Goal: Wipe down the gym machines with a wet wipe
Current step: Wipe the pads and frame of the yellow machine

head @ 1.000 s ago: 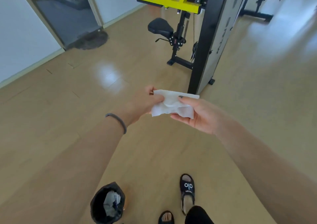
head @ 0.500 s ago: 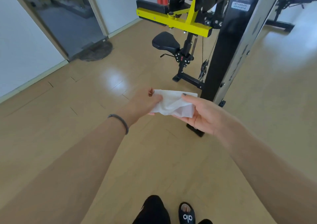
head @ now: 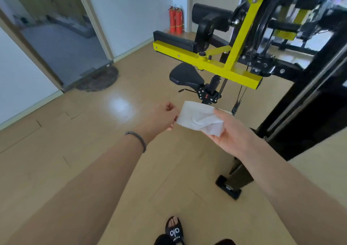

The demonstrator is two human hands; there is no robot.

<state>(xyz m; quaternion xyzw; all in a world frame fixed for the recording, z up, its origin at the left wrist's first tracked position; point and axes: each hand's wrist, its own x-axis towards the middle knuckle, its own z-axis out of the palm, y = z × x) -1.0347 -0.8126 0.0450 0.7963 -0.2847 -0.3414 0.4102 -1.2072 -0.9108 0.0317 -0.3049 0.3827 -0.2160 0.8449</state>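
Observation:
A white wet wipe (head: pixel 199 118) is stretched between both hands at chest height over the wooden floor. My left hand (head: pixel 160 116) pinches its left edge. My right hand (head: pixel 234 134) lies under its right part with the thumb on top. Just beyond the wipe stands a black and yellow gym machine: a yellow crossbar (head: pixel 210 64), a black seat (head: pixel 185 76) below it, black pads behind, and a black upright frame (head: pixel 308 102) on the right.
The machine's black foot (head: pixel 228 187) rests on the floor close to my right forearm. Two red fire extinguishers (head: pixel 175 20) stand by the far wall. An open doorway with a dark mat (head: pixel 97 79) is at the left. My sandalled foot (head: pixel 173 230) is at the bottom.
I have walked closer to the machine and the view has tilted up; the bin at my feet has left the frame. Both hands still hold the wipe, spread slightly wider.

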